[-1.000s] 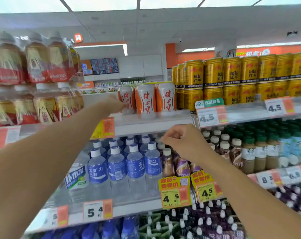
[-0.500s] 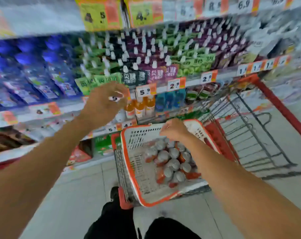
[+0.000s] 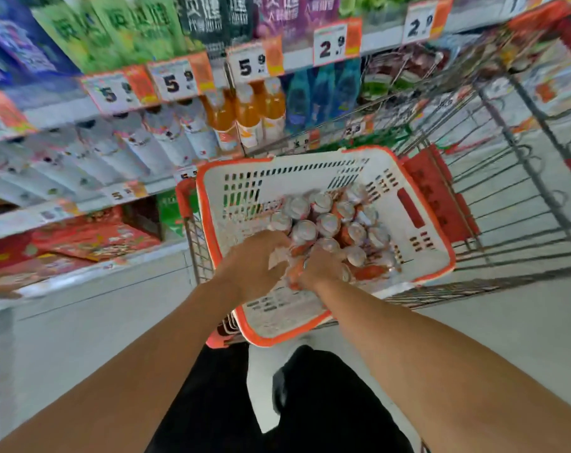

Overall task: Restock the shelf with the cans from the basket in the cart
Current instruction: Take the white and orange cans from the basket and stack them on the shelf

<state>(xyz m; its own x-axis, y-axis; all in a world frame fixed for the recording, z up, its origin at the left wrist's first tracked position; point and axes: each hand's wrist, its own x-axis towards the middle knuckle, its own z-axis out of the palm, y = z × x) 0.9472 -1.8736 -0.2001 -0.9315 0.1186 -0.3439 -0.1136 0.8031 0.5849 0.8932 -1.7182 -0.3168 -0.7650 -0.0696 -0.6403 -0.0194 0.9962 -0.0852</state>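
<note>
A white basket with an orange rim (image 3: 310, 171) sits in the wire cart (image 3: 523, 197) below me. Several orange-and-white cans (image 3: 328, 223) with silver tops stand packed in it, towards its right side. Both my hands are down among the near cans. My left hand (image 3: 254, 263) curls its fingers round a can (image 3: 277, 256) at the left edge of the cluster. Right beside it, my right hand (image 3: 321, 268) grips an orange can (image 3: 294, 273). Motion blur softens the fingers.
Shelves (image 3: 81, 220) with price tags run along the left and top, holding white bottles (image 3: 166, 138), orange juice bottles (image 3: 245, 116) and red boxes (image 3: 91, 240) at the bottom. My dark trousers and shoe (image 3: 310, 387) are over pale floor.
My view swung down from the upper shelf with its row of cans to the cart. Both hands dropped into the basket and closed on cans.
</note>
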